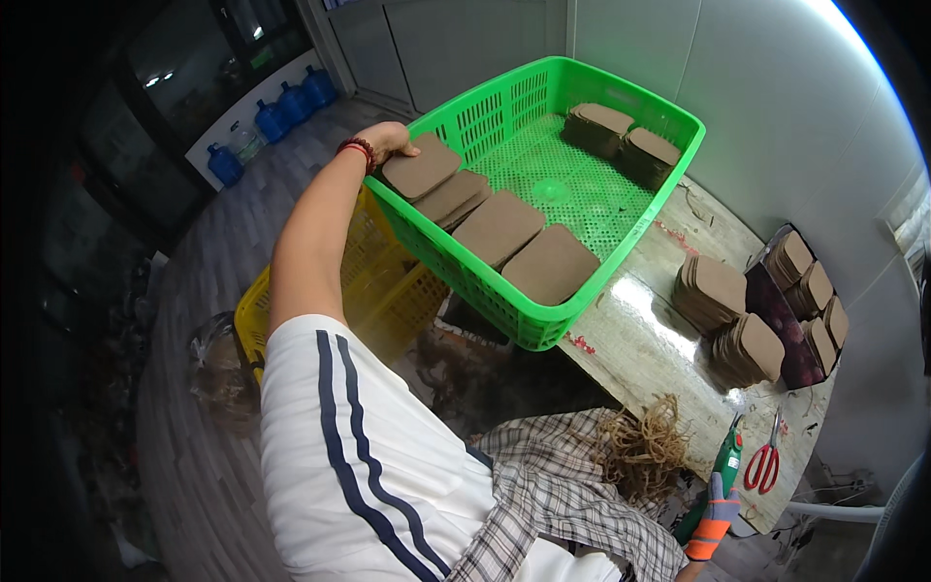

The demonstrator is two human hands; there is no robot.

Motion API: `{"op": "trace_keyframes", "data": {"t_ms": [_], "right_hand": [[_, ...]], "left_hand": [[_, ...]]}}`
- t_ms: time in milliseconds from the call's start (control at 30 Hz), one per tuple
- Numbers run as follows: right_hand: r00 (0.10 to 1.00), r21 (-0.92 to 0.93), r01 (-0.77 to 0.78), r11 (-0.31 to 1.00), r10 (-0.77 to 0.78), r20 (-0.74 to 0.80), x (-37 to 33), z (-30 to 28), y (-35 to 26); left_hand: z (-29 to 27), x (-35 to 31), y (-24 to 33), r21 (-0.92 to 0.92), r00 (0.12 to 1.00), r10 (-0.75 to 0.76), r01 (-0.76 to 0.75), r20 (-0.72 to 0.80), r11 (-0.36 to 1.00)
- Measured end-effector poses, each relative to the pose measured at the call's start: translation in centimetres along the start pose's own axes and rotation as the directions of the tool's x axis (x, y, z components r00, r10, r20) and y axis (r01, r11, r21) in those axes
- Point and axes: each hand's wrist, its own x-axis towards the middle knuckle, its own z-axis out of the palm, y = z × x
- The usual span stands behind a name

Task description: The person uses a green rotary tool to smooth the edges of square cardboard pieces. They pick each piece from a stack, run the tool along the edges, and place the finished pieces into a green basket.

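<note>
My left hand (388, 142) is closed over the left rim of a green plastic basket (551, 318), its thumb against a brown rounded pad (423, 165) at the top of a stack. More stacks of these pads (499, 227) line the near-left side of the basket, and two stacks (599, 118) stand at its far right. At the lower right, my right hand (716, 524), in a grey and orange glove, is wrapped round a green hand-held tool (729, 450). Red-handled scissors (762, 468) lie beside the tool on the table.
The light worktable (630, 335) bears stacks of brown pads (711, 291) and a dark box (801, 369) with more stacks. Tangled dry roots (652, 438) lie near my plaid apron (543, 466). A yellow crate (250, 325) stands below the basket. Blue water bottles (272, 121) line the wall.
</note>
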Motion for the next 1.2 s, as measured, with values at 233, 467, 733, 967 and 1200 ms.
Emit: {"op": "trace_keyframes", "data": {"t_ms": [233,467,733,967,1200], "right_hand": [[0.997,0.119,-0.080,0.990,0.077,0.030,0.2,0.0,-0.3],[0.997,0.044,-0.072,0.996,0.072,0.002,0.0,0.8,-1.1],[0.997,0.037,-0.069,0.997,0.071,-0.040,0.8,-0.4,1.1],[0.993,-0.017,-0.115,0.993,0.115,-0.023,1.2,-1.6,2.6],[0.992,-0.001,-0.118,0.993,0.118,-0.053,-0.8,-0.4,-0.3]], "left_hand": [[4.0,-4.2,2.5,0.756,0.897,0.323,0.019,-0.301,0.654],[2.5,-0.8,-1.2,0.870,0.879,0.453,-0.101,-0.149,0.482],[5.1,-6.4,0.6,0.591,0.931,0.327,-0.175,-0.160,0.788],[5.7,-5.8,0.1,0.779,0.990,0.141,-0.076,-0.016,0.622],[6.5,-6.4,-0.5,0.709,0.979,0.176,-0.052,-0.103,0.704]]}}
